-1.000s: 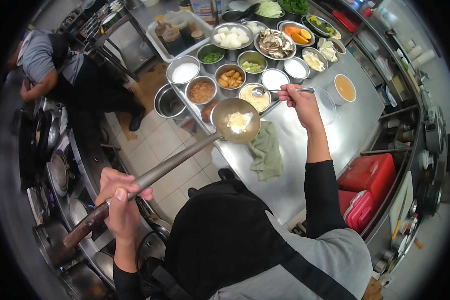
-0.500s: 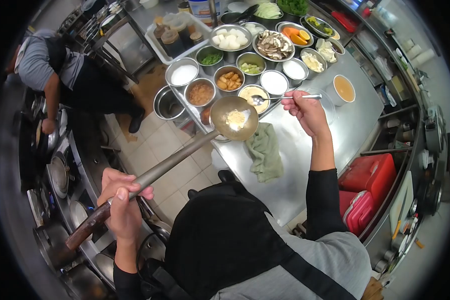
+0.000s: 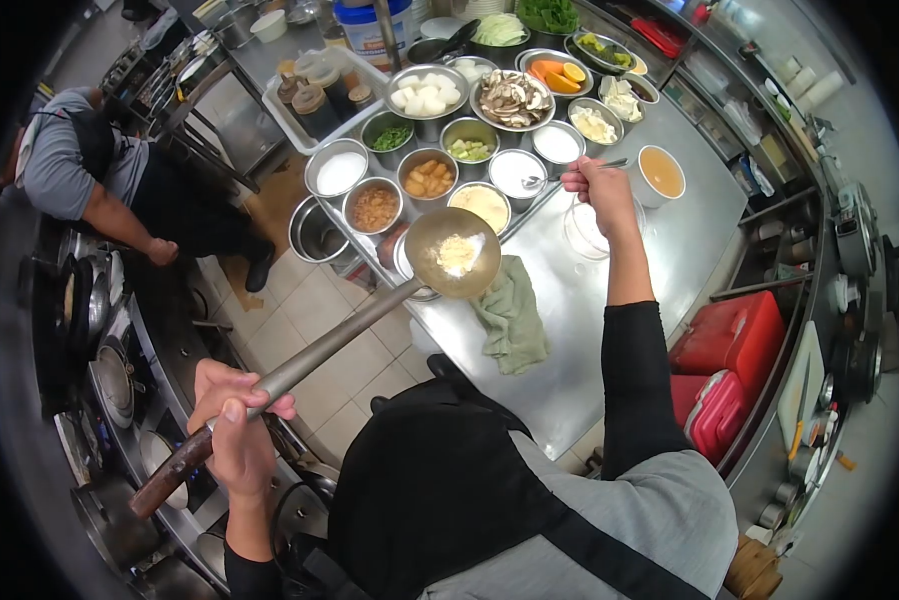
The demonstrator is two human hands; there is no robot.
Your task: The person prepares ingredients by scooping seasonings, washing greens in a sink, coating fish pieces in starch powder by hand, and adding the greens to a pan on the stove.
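My left hand (image 3: 235, 415) is closed around the long handle of a metal ladle (image 3: 428, 238), near its brown wooden end. A small heap of pale yellow and white powder (image 3: 458, 255) lies in the ladle's bowl, which is held over the table's edge. In my right hand (image 3: 602, 188), a metal spoon (image 3: 551, 178) is pinched by its handle. The spoon's tip is at a steel container (image 3: 507, 196) of white powder; whether it touches the powder I cannot tell. Beside that stands a container of pale yellow powder (image 3: 482, 207), close behind the ladle.
A green cloth (image 3: 515, 325) lies on the steel table (image 3: 610, 340). A tub of brownish liquid (image 3: 662, 175) stands right of my right hand. Mushrooms (image 3: 513, 97) and other ingredients fill several bowls behind. A co-worker (image 3: 80, 170) stands at left; red coolers (image 3: 725, 335) are at right.
My right hand has moved the spoon from the pale yellow powder to the white powder container. The ladle stays in my left hand. The co-worker's arm has shifted to the right.
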